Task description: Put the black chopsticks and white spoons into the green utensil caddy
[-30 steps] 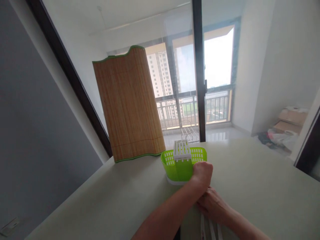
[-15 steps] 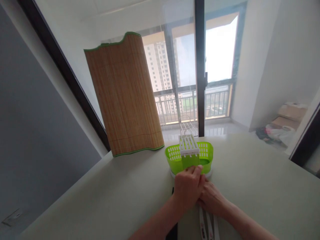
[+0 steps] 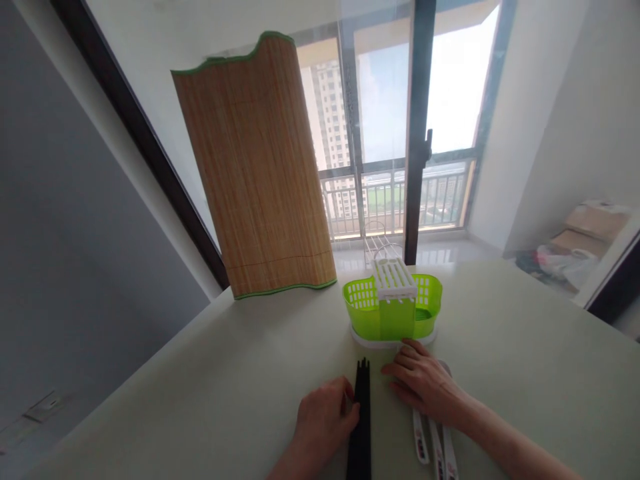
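A bundle of black chopsticks [image 3: 361, 420] lies lengthwise on the white table, tips pointing away from me. My left hand [image 3: 325, 417] is at its left edge, fingers loosely curled, thumb and forefinger apart and seemingly touching the side of the bundle. Several white spoons [image 3: 436, 443] with printed handles lie to the right; my right hand [image 3: 427, 380] rests over their far ends, fingers stretched forward and hiding part of them. Just beyond the right fingertips stands a lime-green utensil basket [image 3: 397, 320] with a white slatted piece [image 3: 395, 279] on top and a white base.
A bamboo mat [image 3: 260, 173] with green edging stands upright, partly curled, at the back left of the table [image 3: 240, 373]. Behind the table is a glass door with a dark frame [image 3: 420, 133]. Cardboard boxes and bags [image 3: 583, 247] lie on the floor at right.
My hands, together in front of the basket before, are now apart. The left has moved down and left to the chopsticks; the right is over the spoons. The view has shifted slightly.
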Motion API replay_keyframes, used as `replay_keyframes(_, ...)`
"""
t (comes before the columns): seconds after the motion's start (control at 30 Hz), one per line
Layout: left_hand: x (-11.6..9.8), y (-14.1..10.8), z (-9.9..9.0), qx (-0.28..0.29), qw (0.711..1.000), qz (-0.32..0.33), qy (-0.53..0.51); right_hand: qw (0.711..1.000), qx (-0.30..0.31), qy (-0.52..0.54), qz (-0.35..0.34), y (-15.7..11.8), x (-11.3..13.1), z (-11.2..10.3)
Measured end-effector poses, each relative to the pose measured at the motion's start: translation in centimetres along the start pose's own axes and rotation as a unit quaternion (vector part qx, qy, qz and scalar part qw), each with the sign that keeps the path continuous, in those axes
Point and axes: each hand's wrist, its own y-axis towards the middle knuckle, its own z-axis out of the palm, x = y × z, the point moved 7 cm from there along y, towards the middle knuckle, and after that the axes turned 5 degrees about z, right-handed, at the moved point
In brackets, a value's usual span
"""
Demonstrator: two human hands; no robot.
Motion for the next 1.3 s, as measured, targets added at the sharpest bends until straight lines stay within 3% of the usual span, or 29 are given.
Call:
replay_keyframes(0.27, -0.3, 1.4, -0.7, 0.029, 0.999, 0.002, 0.018, 1.000, 0.010, 0.009, -0.008, -0.1, 0.6, 0.3)
replay_keyframes(0.43, -0.4, 2.7, -1.1, 0.031, 0.993, -0.006, 0.114, 1.000, 0.016, 0.007, -0.010, -0.1, 0.6, 0.2)
replay_keyframes(0.57, 0.5, 3.9, -1.8, 0.047, 0.978, -0.037, 0.200, 1.000, 0.004, 0.005, -0.012, 0.0, 0.5, 0.1)
replay_keyframes(0.77, 1.9, 4.7, -2.8, 0.056, 0.974, -0.031, 0.217, 1.000, -0.009, 0.009, -0.011, -0.1, 0.1, -0.2)
replay_keyframes(0.87, 1.8, 4.3, -4.2, 0.039, 0.975, -0.025, 0.219, 1.000, -0.013, 0.011, -0.005, -0.1, -0.2, -0.3)
replay_keyframes(0.97, 0.2, 3.2, -7.4, -0.024, 0.980, 0.015, 0.196, 1.000, -0.019, 0.012, -0.002, -0.1, -0.3, -0.2)
replay_keyframes(1.03, -1.4, 2.2, -10.6, -0.122, 0.980, 0.067, 0.139, 1.000, -0.021, 0.015, -0.001, -0.1, -0.2, -0.2)
replay_keyframes(1.13, -2.9, 0.7, -14.6, -0.278, 0.951, 0.132, 0.011, 1.000, -0.025, 0.017, 0.000, -0.1, -0.1, -0.3)
replay_keyframes(1.2, -2.9, 0.5, -15.4, -0.327, 0.931, 0.153, -0.051, 1.000, -0.025, 0.018, 0.001, -0.1, -0.2, -0.3)
replay_keyframes(1.3, -2.3, 1.6, -14.3, -0.327, 0.925, 0.166, -0.096, 1.000, -0.023, 0.012, 0.006, -0.1, -0.4, 0.0)
